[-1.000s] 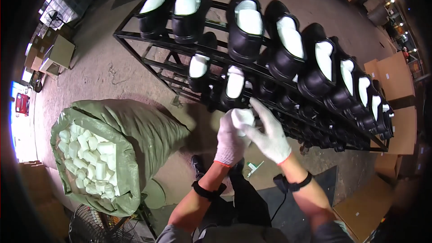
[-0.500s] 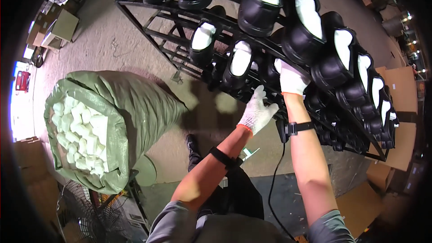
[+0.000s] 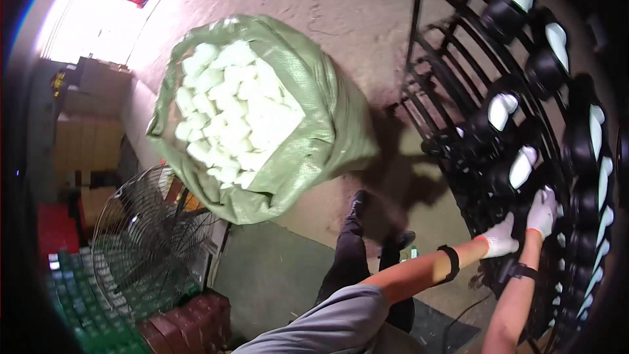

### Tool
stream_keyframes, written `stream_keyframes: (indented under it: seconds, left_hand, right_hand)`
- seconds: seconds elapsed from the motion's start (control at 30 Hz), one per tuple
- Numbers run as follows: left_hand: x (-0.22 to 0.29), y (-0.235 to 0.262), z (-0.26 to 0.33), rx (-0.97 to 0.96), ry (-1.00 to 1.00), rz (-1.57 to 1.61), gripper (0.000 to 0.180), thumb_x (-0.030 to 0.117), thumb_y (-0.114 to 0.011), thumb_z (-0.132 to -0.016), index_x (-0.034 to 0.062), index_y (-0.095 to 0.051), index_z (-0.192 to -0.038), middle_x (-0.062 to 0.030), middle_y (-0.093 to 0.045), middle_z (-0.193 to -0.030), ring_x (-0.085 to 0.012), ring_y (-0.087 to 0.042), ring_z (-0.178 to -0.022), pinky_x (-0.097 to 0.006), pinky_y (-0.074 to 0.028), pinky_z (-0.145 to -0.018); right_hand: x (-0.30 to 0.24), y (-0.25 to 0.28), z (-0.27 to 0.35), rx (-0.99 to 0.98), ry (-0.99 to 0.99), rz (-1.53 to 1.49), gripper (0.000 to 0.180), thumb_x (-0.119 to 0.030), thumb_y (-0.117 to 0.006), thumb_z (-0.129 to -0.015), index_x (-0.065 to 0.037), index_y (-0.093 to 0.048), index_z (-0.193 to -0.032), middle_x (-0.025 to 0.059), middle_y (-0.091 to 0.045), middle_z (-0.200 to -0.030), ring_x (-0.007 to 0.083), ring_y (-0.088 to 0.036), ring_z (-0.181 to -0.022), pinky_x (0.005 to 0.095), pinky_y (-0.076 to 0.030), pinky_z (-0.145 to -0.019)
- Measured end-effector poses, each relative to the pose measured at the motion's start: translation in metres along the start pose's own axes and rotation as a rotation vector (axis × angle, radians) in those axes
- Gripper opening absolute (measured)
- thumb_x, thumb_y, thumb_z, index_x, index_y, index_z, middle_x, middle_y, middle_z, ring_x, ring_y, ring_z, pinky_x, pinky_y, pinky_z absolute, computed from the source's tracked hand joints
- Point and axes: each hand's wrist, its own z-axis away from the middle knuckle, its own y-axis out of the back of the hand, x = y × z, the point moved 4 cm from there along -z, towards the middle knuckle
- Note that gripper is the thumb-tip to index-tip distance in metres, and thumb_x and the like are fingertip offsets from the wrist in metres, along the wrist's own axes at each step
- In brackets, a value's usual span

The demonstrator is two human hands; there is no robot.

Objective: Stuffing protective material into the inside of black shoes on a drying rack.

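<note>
Both my hands wear white knit gloves with orange cuffs and reach into a black metal rack (image 3: pixel 458 3) of black shoes at the right. My left hand (image 3: pixel 501 237) is at the rack's near side, its fingers apart and nothing visible in them. Just right of it, my right hand (image 3: pixel 542 213) points up among the shoes, below a black shoe (image 3: pixel 508 174) with a white insert. Its fingertips are partly lost against the dark shoes, so what they touch is unclear. More black shoes with white inserts, such as one black shoe (image 3: pixel 506 13), sit along the rack.
A large green woven sack (image 3: pixel 334 101) stands open at my left, full of white wads (image 3: pixel 226 101). Below it are a wire-caged fan (image 3: pixel 154 242), green crates (image 3: pixel 85 308) and dark red stacked items (image 3: pixel 187 328). Cardboard boxes (image 3: pixel 85 144) stand at the far left.
My view has swung left, so the sack sits nearer the middle and the rack farther right. My left hand has come closer to my right, and both are lower along the rack.
</note>
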Motion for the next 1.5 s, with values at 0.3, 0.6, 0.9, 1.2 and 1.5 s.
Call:
stream_keyframes:
  seconds: [0.3, 0.6, 0.9, 1.2, 1.5]
  left_hand:
    - [0.019, 0.254, 0.272, 0.953, -0.762, -0.492, 0.041, -0.008, -0.066, -0.082, 0.0046, -0.074, -0.121, -0.0181, -0.073, -0.129, -0.0376, -0.069, -0.125, -0.046, -0.057, -0.104]
    - [-0.136, 0.608, 0.531, 1.521, 0.618, -1.251, 0.075, 0.042, -0.084, -0.092, 0.0016, -0.059, -0.15, -0.0258, -0.06, -0.149, -0.0448, -0.059, -0.14, -0.052, -0.05, -0.117]
    - [-0.082, 0.633, 0.523, 1.755, -0.121, -0.347, 0.075, 0.044, -0.092, -0.081, 0.0024, -0.07, -0.14, -0.0258, -0.06, -0.15, -0.0468, -0.06, -0.134, -0.052, -0.042, -0.124]
    - [-0.091, 0.704, 0.462, 1.311, -0.44, 0.546, 0.084, 0.059, -0.079, -0.098, 0.0081, -0.055, -0.161, -0.0079, -0.066, -0.151, -0.0327, -0.059, -0.141, -0.047, -0.042, -0.123]
    - [-0.042, 0.757, 0.451, 0.99, -0.835, 1.271, 0.048, 0.044, -0.061, -0.112, 0.0165, -0.064, -0.15, -0.0148, -0.071, -0.141, -0.0378, -0.069, -0.127, -0.057, -0.056, -0.111]
  right_hand:
    - [0.038, -0.027, -0.01, 0.126, 0.094, -0.335, 0.031, -0.017, -0.067, -0.112, -0.002, -0.073, -0.138, 0.0211, -0.079, -0.123, 0.0386, -0.076, -0.116, 0.046, -0.056, -0.108]
    - [-0.121, 0.042, 0.072, 0.32, 0.202, 0.206, 0.034, -0.012, -0.064, -0.108, -0.008, -0.078, -0.139, 0.027, -0.069, -0.146, 0.0436, -0.066, -0.131, 0.0522, -0.052, -0.111]
    - [-0.708, -0.025, 0.279, -0.337, 1.124, -0.843, 0.08, -0.012, -0.081, -0.09, -0.005, -0.05, -0.164, 0.0229, -0.061, -0.148, 0.0421, -0.065, -0.127, 0.0496, -0.056, -0.107]
    - [-0.77, -0.167, 0.31, -0.737, 1.072, -0.366, 0.079, -0.033, -0.077, -0.094, -0.006, -0.048, -0.163, 0.02, -0.059, -0.156, 0.0398, -0.056, -0.145, 0.0512, -0.046, -0.121]
    - [-0.621, -0.045, 0.263, -0.748, 0.412, -1.384, 0.076, -0.031, -0.067, -0.1, 0.0, -0.042, -0.165, 0.0154, -0.052, -0.153, 0.0277, -0.052, -0.142, 0.0434, -0.04, -0.125]
